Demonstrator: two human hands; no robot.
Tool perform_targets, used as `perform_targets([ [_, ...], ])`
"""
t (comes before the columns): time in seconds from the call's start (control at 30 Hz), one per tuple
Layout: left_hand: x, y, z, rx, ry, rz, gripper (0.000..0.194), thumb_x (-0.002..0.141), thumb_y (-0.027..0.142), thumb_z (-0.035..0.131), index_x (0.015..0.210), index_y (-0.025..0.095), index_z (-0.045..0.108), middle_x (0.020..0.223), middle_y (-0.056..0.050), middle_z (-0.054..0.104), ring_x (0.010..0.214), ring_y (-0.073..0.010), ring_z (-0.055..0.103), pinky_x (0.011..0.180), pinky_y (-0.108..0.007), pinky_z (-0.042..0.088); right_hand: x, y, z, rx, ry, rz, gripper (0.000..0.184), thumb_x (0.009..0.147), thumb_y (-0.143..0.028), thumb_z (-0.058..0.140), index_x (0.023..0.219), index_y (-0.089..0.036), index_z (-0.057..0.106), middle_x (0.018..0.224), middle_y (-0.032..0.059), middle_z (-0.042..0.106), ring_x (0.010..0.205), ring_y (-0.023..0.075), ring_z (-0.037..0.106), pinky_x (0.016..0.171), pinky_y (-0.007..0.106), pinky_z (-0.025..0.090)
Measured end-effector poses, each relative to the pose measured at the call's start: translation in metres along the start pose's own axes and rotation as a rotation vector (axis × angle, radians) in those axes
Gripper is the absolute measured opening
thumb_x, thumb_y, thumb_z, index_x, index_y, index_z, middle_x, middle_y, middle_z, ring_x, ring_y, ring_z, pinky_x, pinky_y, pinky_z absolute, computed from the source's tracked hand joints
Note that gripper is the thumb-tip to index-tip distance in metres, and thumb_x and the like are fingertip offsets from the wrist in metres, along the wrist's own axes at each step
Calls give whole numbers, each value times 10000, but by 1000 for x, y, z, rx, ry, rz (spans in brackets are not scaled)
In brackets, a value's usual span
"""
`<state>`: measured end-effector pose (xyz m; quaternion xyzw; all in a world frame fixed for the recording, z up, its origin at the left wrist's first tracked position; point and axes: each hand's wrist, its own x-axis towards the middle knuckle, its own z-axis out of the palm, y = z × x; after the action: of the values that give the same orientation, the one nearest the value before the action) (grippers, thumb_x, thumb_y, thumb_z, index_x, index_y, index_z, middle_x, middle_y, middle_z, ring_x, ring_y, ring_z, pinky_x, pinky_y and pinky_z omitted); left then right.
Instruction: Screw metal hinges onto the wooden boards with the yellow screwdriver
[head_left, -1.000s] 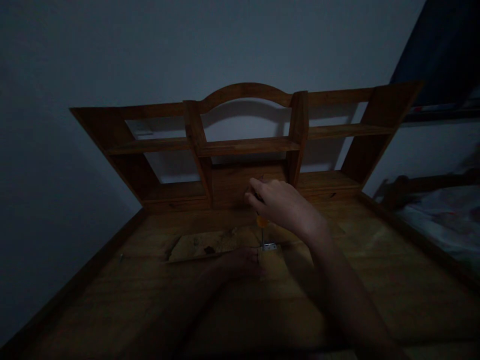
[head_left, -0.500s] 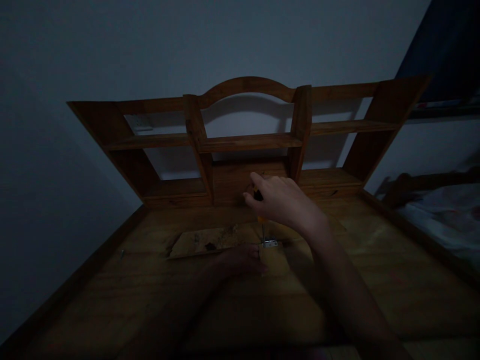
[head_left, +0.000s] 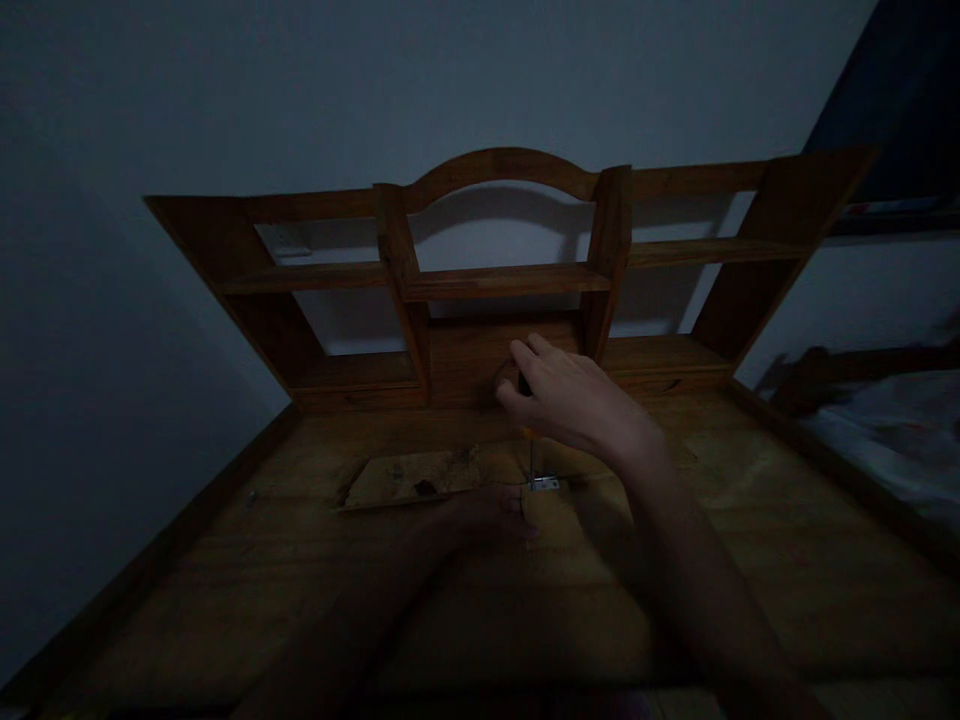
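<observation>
My right hand (head_left: pixel 566 395) is wrapped around the handle of a screwdriver (head_left: pixel 532 455), yellow and black, held upright. The screwdriver's thin shaft runs down to a small metal hinge (head_left: pixel 545 483), and its tip meets the hinge's left part. The hinge lies at the far edge of a small light wooden board (head_left: pixel 551 515). Low on the left, my left hand (head_left: pixel 495 510) grips the board's left edge, its fingertips against the side. Dim light hides part of these fingers.
A wooden desktop (head_left: pixel 300 590) spreads beneath, with a rough, stained wooden piece (head_left: pixel 397 478) left of the hinge. A small metal item (head_left: pixel 251 498) lies farther left. Behind stands a wooden shelf unit (head_left: pixel 510 283) against the wall. Pale fabric (head_left: pixel 892 420) shows at the right.
My right hand's fingers have shifted around the screwdriver handle, with the index finger now more raised. My left hand stays at the board. The whole view has moved slightly.
</observation>
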<state>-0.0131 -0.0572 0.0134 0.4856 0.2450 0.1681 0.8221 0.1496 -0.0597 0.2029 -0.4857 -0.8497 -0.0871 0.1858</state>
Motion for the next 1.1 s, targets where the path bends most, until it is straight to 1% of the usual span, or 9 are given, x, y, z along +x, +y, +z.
perform_targets([
  [0.13,0,-2,-2,14,10,24,462,720,142,796,1165,104,681,1209,-151,710,1225,-322,618,1118,-458,392,2,2,2,-6,-21,-60,180,978,-247,415,1056,-160,552,1108,103,636,939,232,636,773,340,421],
  [0.27,3,-6,-6,4,25,17,473,705,144,810,1162,129,691,1195,-150,719,1152,-293,667,1047,-411,462,2,3,1,-12,-13,4,306,1039,-392,357,1097,-172,562,1015,106,674,940,258,651,755,348,417],
  [0.33,3,-7,-7,-9,24,15,492,685,151,832,1157,142,695,1205,-151,715,1156,-284,668,1047,-403,468,1,4,-1,35,-26,-10,334,1039,-436,344,1077,-189,566,994,92,675,939,254,648,773,349,419],
  [0.43,4,-8,-8,-14,14,24,519,685,164,842,1180,147,690,1224,-147,708,1192,-293,649,1072,-421,451,0,6,-3,127,-61,-92,212,1006,-330,410,1081,-200,559,1062,74,653,963,221,632,821,327,422],
  [0.53,4,-8,-9,5,5,25,517,699,161,832,1195,145,689,1226,-138,708,1201,-283,644,1095,-422,430,-1,7,-2,154,-77,-124,189,998,-254,422,1129,-194,545,1119,83,638,986,204,626,835,306,425],
  [0.73,3,-7,-9,-1,17,15,525,711,150,823,1215,152,678,1257,-153,692,1162,-278,666,1072,-442,453,-1,7,1,13,-33,-32,276,1031,-411,411,1147,-197,540,1022,96,670,956,256,648,770,340,420],
  [0.9,1,-4,-6,-20,10,-2,502,714,141,821,1198,148,686,1217,-143,710,1146,-271,673,1060,-415,463,-1,9,3,146,-67,-87,272,946,-272,493,1202,-182,490,1134,99,650,1017,240,633,808,324,420],
  [0.97,1,-3,-6,-18,-2,2,512,708,143,827,1199,159,685,1205,-130,715,1143,-264,672,1062,-414,461,0,9,3,166,-77,-102,253,959,-273,484,1195,-183,494,1125,98,663,1029,234,634,815,314,419],
  [1.1,1,-3,-6,-17,-6,6,514,714,160,832,1205,172,680,1202,-116,714,1145,-254,668,1047,-397,470,1,6,4,64,-28,-54,295,1022,-420,435,1203,-202,517,1000,86,711,945,256,671,755,326,420],
])
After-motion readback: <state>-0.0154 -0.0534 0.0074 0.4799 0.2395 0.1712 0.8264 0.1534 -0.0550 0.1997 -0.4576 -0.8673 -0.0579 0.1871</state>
